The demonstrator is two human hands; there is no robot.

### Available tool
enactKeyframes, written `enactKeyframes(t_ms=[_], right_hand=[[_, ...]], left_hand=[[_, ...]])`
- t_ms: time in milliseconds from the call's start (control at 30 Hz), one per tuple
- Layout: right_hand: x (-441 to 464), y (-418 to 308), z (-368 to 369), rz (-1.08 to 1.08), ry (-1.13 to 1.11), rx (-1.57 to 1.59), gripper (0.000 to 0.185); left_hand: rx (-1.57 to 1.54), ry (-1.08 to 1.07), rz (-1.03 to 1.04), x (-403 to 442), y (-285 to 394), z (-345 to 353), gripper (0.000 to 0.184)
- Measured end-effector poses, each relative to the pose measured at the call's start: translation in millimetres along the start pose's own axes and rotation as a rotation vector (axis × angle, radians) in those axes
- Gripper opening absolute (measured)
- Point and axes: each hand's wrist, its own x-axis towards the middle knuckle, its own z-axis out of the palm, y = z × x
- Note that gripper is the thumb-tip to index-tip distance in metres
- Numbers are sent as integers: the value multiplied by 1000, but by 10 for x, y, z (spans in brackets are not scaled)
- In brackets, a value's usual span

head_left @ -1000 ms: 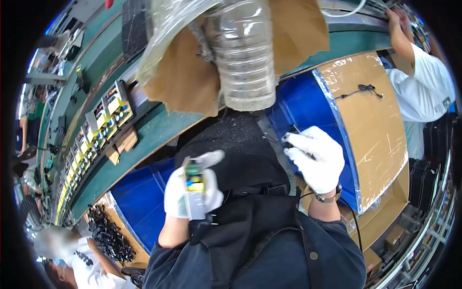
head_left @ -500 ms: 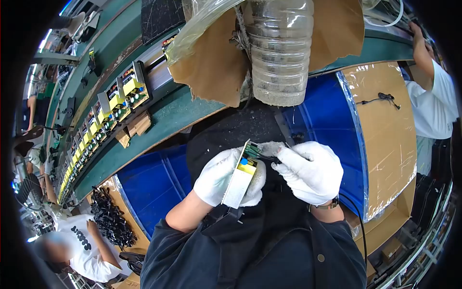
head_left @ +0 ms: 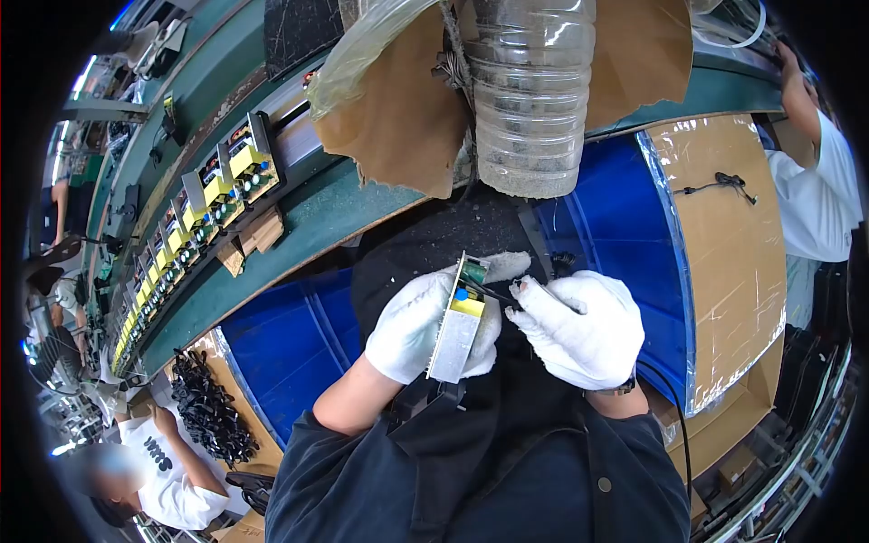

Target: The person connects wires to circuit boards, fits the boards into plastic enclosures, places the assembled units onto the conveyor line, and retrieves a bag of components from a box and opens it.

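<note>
A clear bottle [head_left: 529,109] is in front of torn cardboard [head_left: 389,136]. Small wood pieces [head_left: 261,233] lie on the green surface [head_left: 330,206]. One blue box [head_left: 272,362] is below at left. A person in white [head_left: 821,204] is at far right.

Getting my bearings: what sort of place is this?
Probably an electronics assembly workshop: yellow-and-silver circuit boards line a green bench, black cables lie heaped, and the white-gloved left hand holds a similar board.

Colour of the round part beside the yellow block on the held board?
Blue round part; shows best in the head view.
</note>
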Motion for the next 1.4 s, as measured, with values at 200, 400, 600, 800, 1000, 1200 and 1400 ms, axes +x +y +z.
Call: enactKeyframes(t_ms=[200,400,600,800,1000,1200,1400], right_hand=[[-13,14,20,-10,51,24,30],[-9,13,4,-22,20,14,30],[0,49,32,62,46,94,28],[-17,43,75,111,100,164,25],[-67,54,93,34,72,135,28],[-71,75,84,162,87,266,27],[-122,312,159,86,118,259,39]], left_hand=[[-38,54,45,-47,-72,-132,60],[94,121,26,-35,-71,-66,66],[28,19,48,-41,-92,-184,54],[21,-9,52,-4,-107,-164,64],[13,64,55,-8,-135,-144,65],[159,59,29,33,-28,-76,73],[360,67,35,137,98,10,86]])
